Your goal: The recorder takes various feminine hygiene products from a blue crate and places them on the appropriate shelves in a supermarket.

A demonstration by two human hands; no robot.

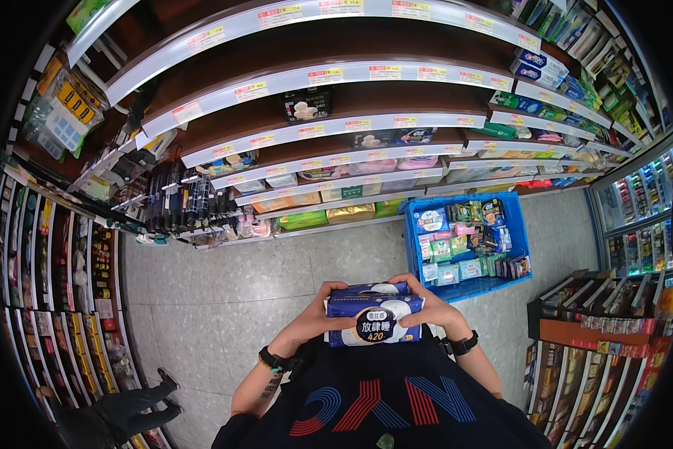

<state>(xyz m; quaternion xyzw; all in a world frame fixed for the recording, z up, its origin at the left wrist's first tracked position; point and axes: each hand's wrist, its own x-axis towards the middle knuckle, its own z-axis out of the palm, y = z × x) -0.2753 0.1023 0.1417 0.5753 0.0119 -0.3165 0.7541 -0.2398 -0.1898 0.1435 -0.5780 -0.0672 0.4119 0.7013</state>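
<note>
Close to my chest I hold two dark blue and white packs of sanitary pads (345, 324), one behind the other. My left hand (314, 317) grips their left end, its thumb across the front face. On the right end, my right hand (438, 307) has its thumb on the front and its fingers over the top. The front pack bears large writing and a round dark emblem; most of the rear pack is hidden behind it. Beyond my right hand, a blue plastic crate (465, 293) stands on the floor, holding several packs of pads and smaller packets.
Long store shelves (392, 101) with price tags cross the view ahead; a black pack (307, 105) stands on one. Umbrellas (179, 205) hang at left. A person (117, 412) in dark trousers is at lower left. Display racks (589, 331) and a glass-door drinks cooler (639, 207) are at right.
</note>
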